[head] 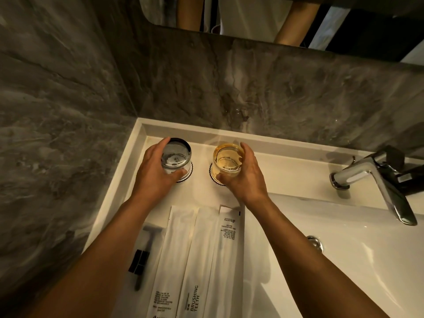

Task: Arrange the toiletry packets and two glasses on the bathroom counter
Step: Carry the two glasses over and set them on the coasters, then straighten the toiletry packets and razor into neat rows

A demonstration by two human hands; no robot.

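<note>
Two glasses stand side by side near the back of the white counter, each on a round scalloped coaster. My left hand grips the grey smoky glass from its left side. The amber glass is held by my right hand, which wraps it from the right. Closer to me, three long white toiletry packets lie side by side: the left one, the middle one printed "BRUSHING TEETH", and the right one. A packet with a black razor lies at their left.
A chrome tap stands at the right over the white basin, with the overflow drain below it. Grey marble walls close the left and back. A mirror hangs above and reflects a person's arms.
</note>
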